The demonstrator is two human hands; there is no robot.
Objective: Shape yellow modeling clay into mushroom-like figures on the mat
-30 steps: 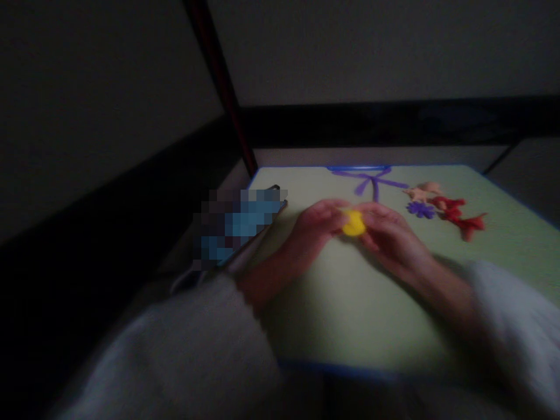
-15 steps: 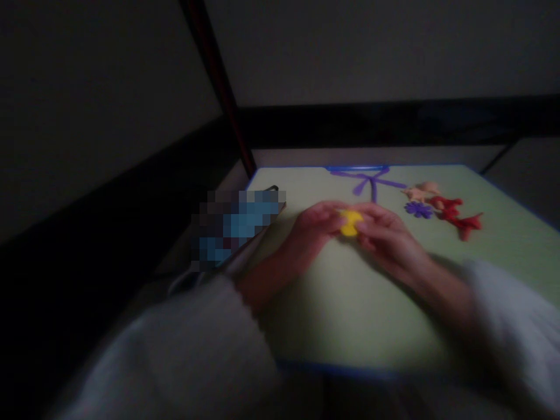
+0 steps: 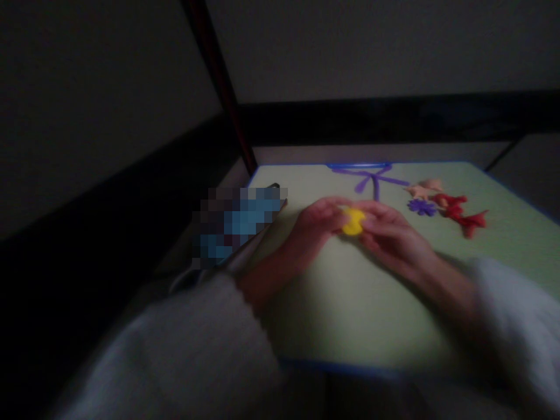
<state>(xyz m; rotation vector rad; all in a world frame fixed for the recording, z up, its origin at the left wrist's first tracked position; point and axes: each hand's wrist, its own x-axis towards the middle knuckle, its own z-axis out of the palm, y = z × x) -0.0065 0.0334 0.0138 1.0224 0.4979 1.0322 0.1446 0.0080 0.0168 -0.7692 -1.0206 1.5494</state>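
Note:
Both my hands meet over a pale green board (image 3: 350, 303) with a blue edge. My left hand (image 3: 317, 220) and my right hand (image 3: 391, 233) pinch a small yellow lump (image 3: 352, 221) of soft clay between their fingertips, just above the board. The picture is dim and blurred. To the right of my right hand lie a purple flower shape (image 3: 422, 206), a peach star shape (image 3: 424, 188) and red pieces (image 3: 459, 213) on the board. A purple stick figure (image 3: 371, 178) of thin strands lies at the far edge.
A blurred bluish object (image 3: 238, 224) lies at the board's left side. A dark red pole (image 3: 221, 87) rises from the board's far left corner. A dark ledge (image 3: 394, 119) runs along the wall behind. My sleeves are pale and thick.
My fingers have kept working the yellow lump, which shifted slightly between the fingertips. The view has drifted a little; the hands stay in the same place.

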